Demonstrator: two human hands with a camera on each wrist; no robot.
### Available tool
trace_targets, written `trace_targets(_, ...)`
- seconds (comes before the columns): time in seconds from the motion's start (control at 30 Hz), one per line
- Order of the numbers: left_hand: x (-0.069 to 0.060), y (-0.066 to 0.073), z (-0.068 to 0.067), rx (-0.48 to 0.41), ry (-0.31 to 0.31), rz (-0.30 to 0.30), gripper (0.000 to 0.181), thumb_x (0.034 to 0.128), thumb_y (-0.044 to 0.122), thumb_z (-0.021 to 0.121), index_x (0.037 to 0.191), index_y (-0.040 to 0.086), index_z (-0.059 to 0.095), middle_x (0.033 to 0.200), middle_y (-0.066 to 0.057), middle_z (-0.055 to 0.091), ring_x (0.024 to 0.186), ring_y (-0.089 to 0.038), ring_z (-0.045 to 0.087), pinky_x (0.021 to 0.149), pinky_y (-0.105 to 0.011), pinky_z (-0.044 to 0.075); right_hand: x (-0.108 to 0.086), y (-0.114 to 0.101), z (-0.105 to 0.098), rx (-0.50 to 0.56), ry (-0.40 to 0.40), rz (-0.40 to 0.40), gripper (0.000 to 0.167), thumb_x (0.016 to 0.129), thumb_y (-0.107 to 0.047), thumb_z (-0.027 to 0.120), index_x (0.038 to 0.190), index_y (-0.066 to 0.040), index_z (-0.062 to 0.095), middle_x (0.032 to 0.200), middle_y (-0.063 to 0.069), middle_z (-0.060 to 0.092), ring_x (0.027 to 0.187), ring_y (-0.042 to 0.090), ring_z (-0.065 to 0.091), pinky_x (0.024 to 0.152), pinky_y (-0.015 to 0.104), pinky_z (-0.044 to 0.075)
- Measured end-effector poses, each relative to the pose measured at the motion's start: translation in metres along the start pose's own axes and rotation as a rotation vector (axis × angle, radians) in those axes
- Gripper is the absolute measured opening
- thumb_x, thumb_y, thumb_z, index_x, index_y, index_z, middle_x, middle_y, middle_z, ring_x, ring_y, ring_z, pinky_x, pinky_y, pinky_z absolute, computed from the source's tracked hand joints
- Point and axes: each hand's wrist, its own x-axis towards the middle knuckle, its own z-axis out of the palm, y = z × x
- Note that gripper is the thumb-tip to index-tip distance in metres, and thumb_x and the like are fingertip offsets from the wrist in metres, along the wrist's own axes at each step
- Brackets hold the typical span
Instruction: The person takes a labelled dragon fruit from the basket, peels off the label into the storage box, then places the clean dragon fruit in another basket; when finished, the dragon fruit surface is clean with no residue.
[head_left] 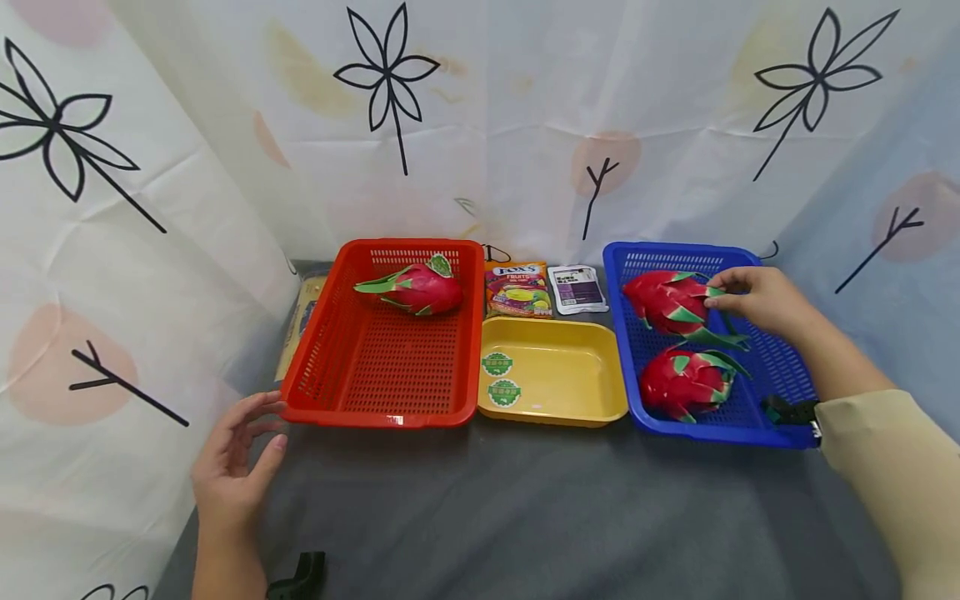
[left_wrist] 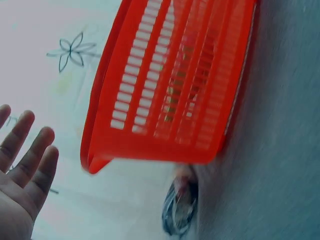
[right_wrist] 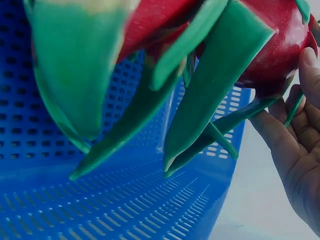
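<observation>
Two red dragon fruits with green leaf tips lie in the blue basket [head_left: 772, 354]. My right hand [head_left: 757, 296] holds the farther dragon fruit [head_left: 667, 302], thumb and fingers at its leafy right side. In the right wrist view, the thumb of that hand [right_wrist: 300, 165] lies against the red skin of the fruit [right_wrist: 277, 47] while fingers curl near a leaf. The nearer dragon fruit [head_left: 678, 383] sits untouched. At the left, my left hand [head_left: 236, 467] is beside the red basket's [head_left: 382, 417] near corner, fingers spread and holding nothing; whether it touches the rim cannot be told.
Another dragon fruit [head_left: 423, 290] lies at the back of the red basket. Between the baskets stands a yellow tray [head_left: 555, 371] with two green stickers. Behind it are a candy bag [head_left: 517, 290] and a white packet [head_left: 577, 290]. A patterned cloth wall [head_left: 510, 192] closes the back.
</observation>
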Motion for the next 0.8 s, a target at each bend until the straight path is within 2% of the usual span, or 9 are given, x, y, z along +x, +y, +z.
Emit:
trace_targets(0.1, 0.002, -0.002, -0.009, 0.08, 0.073, -0.014, 0.05, 0.0764, -0.027, 0.059, 0.126, -0.026, 0.052, 0.124, -0.03, 0.064, 0.114, -0.029, 0.063, 0.094, -0.024, 0.052, 0.007, -0.001, -0.002, 0.022, -0.018, 0.003, 0.047, 0.101, -0.032, 0.066, 0.126, 0.008, 0.058, 0.114, 0.023, 0.064, 0.1, 0.037, 0.06, 0.074, 0.033, 0.055)
trace_targets(0.23, 0.005, -0.004, -0.016, 0.209, 0.114, -0.019, 0.048, 0.077, -0.024, 0.061, 0.125, -0.024, 0.056, 0.122, -0.026, 0.066, 0.114, -0.027, 0.062, 0.093, -0.023, 0.051, 0.014, -0.001, -0.006, 0.013, -0.028, 0.0, 0.046, 0.102, -0.031, 0.066, 0.126, 0.008, 0.057, 0.113, 0.023, 0.066, 0.1, 0.036, 0.062, 0.072, 0.03, 0.054)
trace_targets(0.4, 0.005, -0.007, -0.016, 0.279, 0.086, -0.014, 0.05, 0.075, -0.026, 0.06, 0.125, -0.023, 0.056, 0.122, -0.024, 0.067, 0.113, -0.026, 0.062, 0.091, -0.023, 0.051, 0.016, -0.001, -0.009, -0.022, -0.028, -0.004, 0.047, 0.101, -0.032, 0.066, 0.125, 0.008, 0.058, 0.113, 0.025, 0.067, 0.099, 0.036, 0.061, 0.072, 0.033, 0.052)
trace_targets(0.5, 0.004, -0.01, -0.014, 0.314, 0.068, -0.034, 0.051, 0.0746, -0.026, 0.061, 0.126, -0.022, 0.057, 0.123, -0.021, 0.066, 0.113, -0.025, 0.061, 0.09, -0.023, 0.051, 0.017, -0.001, -0.009, -0.026, -0.032, 0.0, 0.047, 0.101, -0.033, 0.066, 0.125, 0.007, 0.058, 0.114, 0.025, 0.066, 0.099, 0.037, 0.06, 0.071, 0.033, 0.051)
trace_targets(0.63, 0.002, -0.014, -0.012, 0.362, 0.079, -0.065, 0.052, 0.076, -0.025, 0.063, 0.127, -0.02, 0.058, 0.125, -0.02, 0.066, 0.114, -0.023, 0.061, 0.09, -0.023, 0.051, 0.019, 0.0, -0.008, -0.017, -0.039, -0.002, 0.045, 0.102, -0.031, 0.066, 0.124, 0.007, 0.058, 0.113, 0.025, 0.066, 0.1, 0.038, 0.06, 0.07, 0.029, 0.052)
trace_targets(0.8, 0.003, -0.019, -0.013, 0.375, 0.097, -0.088, 0.051, 0.0779, -0.024, 0.063, 0.128, -0.019, 0.058, 0.126, -0.022, 0.065, 0.114, -0.024, 0.06, 0.09, -0.022, 0.051, 0.021, 0.0, -0.007, -0.011, -0.038, -0.004, 0.041, 0.102, -0.027, 0.066, 0.122, 0.008, 0.058, 0.113, 0.026, 0.066, 0.1, 0.038, 0.06, 0.069, 0.027, 0.052)
